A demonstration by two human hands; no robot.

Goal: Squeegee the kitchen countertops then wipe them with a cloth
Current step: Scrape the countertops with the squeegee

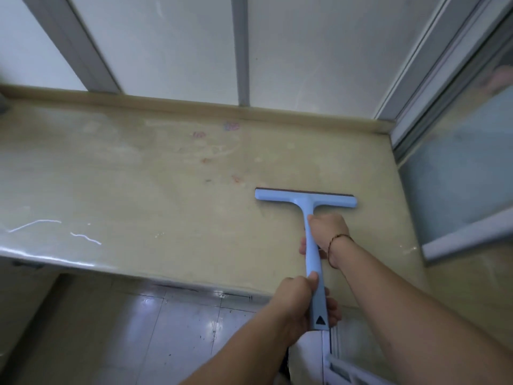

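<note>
The light, stiff plastic squeegee (311, 218) lies blade-down on the wet, likely slick worktop (138, 195), right hand (327, 232) gripping mid-handle, left hand (299, 298) clamped on its end.

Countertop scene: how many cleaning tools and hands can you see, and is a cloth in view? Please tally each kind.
Squeegees: 1, the blue squeegee, blade on the beige countertop
Hands: 2, the right hand gripping mid-handle, the left hand gripping the handle's end
Cloths: 0 in view
Total: 3
</note>
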